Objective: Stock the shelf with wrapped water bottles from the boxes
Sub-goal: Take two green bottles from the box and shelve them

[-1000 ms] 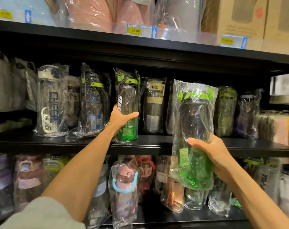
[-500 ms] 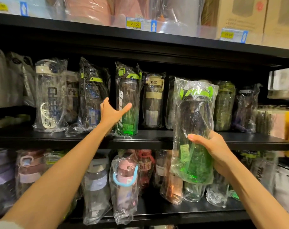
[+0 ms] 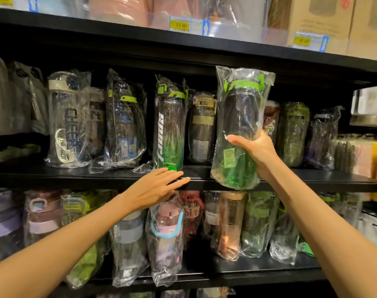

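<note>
Head view: right of centre in the frame, the right hand holds a wrapped green-lidded bottle upright, its base at the front edge of the middle shelf. The left hand, fingers straight and loose, rests on that edge just below a standing green bottle.

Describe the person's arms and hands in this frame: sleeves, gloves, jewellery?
Both forearms are bare up to the frame edge; no sleeve shows in this frame. The left hand and right hand wear no gloves, and no rings, watch or wristband show. No markings or tattoos are visible.
</note>
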### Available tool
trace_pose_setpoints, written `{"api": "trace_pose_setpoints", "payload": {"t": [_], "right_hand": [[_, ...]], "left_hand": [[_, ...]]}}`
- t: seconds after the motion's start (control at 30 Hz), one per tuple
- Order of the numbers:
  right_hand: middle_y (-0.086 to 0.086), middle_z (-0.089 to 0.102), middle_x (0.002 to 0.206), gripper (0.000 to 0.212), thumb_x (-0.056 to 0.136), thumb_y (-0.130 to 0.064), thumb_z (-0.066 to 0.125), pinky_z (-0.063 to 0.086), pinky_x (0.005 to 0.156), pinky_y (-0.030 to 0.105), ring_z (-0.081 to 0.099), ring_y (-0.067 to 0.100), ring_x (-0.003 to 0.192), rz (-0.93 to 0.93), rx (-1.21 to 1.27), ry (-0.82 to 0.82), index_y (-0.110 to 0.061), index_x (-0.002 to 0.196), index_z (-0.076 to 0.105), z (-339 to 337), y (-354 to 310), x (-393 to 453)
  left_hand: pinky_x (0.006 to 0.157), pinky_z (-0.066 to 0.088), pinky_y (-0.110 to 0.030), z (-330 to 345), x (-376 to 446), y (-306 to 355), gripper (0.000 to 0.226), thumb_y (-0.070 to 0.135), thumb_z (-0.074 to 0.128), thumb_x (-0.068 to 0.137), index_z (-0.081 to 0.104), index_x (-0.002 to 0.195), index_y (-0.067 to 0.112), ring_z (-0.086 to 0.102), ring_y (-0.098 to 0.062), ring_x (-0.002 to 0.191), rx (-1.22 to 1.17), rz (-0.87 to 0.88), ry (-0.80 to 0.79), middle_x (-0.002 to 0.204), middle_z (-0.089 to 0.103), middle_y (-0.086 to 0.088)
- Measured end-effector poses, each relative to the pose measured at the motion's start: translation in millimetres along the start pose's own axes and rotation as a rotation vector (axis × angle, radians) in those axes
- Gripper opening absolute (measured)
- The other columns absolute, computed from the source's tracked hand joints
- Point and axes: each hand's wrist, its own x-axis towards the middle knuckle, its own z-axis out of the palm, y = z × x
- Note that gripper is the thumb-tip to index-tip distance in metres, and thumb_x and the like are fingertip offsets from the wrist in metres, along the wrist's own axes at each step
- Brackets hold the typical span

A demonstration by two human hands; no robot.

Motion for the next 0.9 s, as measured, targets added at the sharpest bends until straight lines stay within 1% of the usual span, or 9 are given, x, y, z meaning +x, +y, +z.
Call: {"api": "trace_pose_setpoints", "payload": {"t": [0.07, 0.1, 0.2, 0.27, 0.37, 0.47, 0.67, 0.83, 0.9], "right_hand": [[0.002, 0.040, 0.144, 0.113, 0.058, -0.045, 0.086, 0.033, 0.099, 0.024, 0.042, 0.020, 0.130, -0.031, -0.023, 0.030, -0.014, 0.147, 0.023, 10.7, 1.2, 15.7], [0.004, 0.036, 0.147, 0.108, 0.064, -0.040, 0.084, 0.031, 0.096, 0.023, 0.039, 0.019, 0.132, -0.038, -0.036, 0.049, -0.013, 0.147, 0.022, 16.6, 2.3, 22.0], [0.004, 0.036, 0.147, 0.102, 0.065, -0.034, 0.085, 0.033, 0.096, 0.024, 0.039, 0.013, 0.123, -0.043, -0.028, 0.087, -0.013, 0.144, 0.025, 36.0, 8.7, 36.2], [0.004, 0.035, 0.147, 0.105, 0.062, -0.035, 0.087, 0.035, 0.101, 0.027, 0.040, 0.015, 0.125, -0.034, -0.026, 0.107, -0.013, 0.144, 0.025, 49.4, 16.7, 44.2], [0.003, 0.035, 0.148, 0.111, 0.060, -0.039, 0.087, 0.035, 0.108, 0.034, 0.038, 0.019, 0.131, -0.012, -0.029, 0.135, -0.014, 0.146, 0.022, 67.8, 30.5, 52.1], [0.004, 0.037, 0.147, 0.107, 0.063, -0.039, 0.086, 0.032, 0.106, 0.033, 0.038, 0.021, 0.132, 0.009, -0.039, 0.163, -0.014, 0.146, 0.023, 81.1, 41.2, 55.1], [0.005, 0.040, 0.145, 0.099, 0.066, -0.036, 0.084, 0.033, 0.097, 0.025, 0.041, 0.020, 0.128, 0.013, -0.078, 0.131, -0.015, 0.143, 0.026, 91.4, 44.8, 65.8], [0.007, 0.042, 0.142, 0.095, 0.066, -0.037, 0.084, 0.038, 0.101, 0.032, 0.046, 0.023, 0.125, 0.036, -0.115, 0.118, -0.016, 0.140, 0.029, 94.1, 47.8, 71.1], [0.007, 0.042, 0.142, 0.095, 0.067, -0.037, 0.084, 0.037, 0.101, 0.031, 0.046, 0.023, 0.125, 0.028, -0.127, 0.121, -0.014, 0.141, 0.028, 95.0, 48.8, 71.9]], "left_hand": [[0.096, 0.038, -0.032, -1.3, 1.1, 2.1, 0.052, 0.025, 0.032, 0.096, 0.025, 0.147, 0.017, 0.059, -0.022, 0.107, -0.002, -0.005, -0.015, 0.126, 0.058, -0.009], [0.094, 0.040, -0.031, -0.4, 1.3, 2.6, 0.051, 0.024, 0.034, 0.093, 0.030, 0.143, 0.015, 0.060, -0.022, 0.105, 0.003, -0.001, -0.003, 0.125, 0.059, -0.009], [0.093, 0.041, -0.030, 2.3, -1.3, 1.8, 0.056, 0.016, 0.051, 0.088, 0.032, 0.141, 0.013, 0.057, -0.021, 0.105, 0.006, 0.029, 0.055, 0.126, 0.057, -0.008], [0.094, 0.045, -0.030, 1.2, -3.4, 2.5, 0.062, 0.011, 0.062, 0.084, 0.035, 0.140, 0.012, 0.057, -0.020, 0.106, 0.000, 0.035, 0.058, 0.127, 0.056, -0.008], [0.091, 0.050, -0.032, -5.7, -5.6, 5.6, 0.055, 0.007, 0.054, 0.083, 0.044, 0.136, 0.009, 0.060, -0.023, 0.107, -0.013, 0.036, 0.059, 0.126, 0.059, -0.010], [0.087, 0.053, -0.033, -11.5, -6.0, 6.6, 0.066, -0.002, 0.070, 0.069, 0.052, 0.132, 0.006, 0.061, -0.024, 0.107, -0.019, 0.031, 0.043, 0.124, 0.060, -0.012], [0.084, 0.054, -0.031, -12.8, -5.6, 7.8, 0.067, -0.006, 0.072, 0.066, 0.055, 0.130, 0.007, 0.062, -0.023, 0.106, -0.035, 0.018, 0.047, 0.123, 0.061, -0.012], [0.087, 0.052, -0.029, -15.3, -6.2, 9.7, 0.052, -0.004, 0.050, 0.078, 0.056, 0.128, 0.008, 0.061, -0.020, 0.107, -0.024, 0.031, 0.088, 0.122, 0.062, -0.008], [0.088, 0.051, -0.029, -16.5, -6.2, 10.8, 0.061, -0.007, 0.066, 0.070, 0.056, 0.128, 0.008, 0.062, -0.021, 0.107, -0.030, 0.020, 0.074, 0.122, 0.062, -0.009]]}}
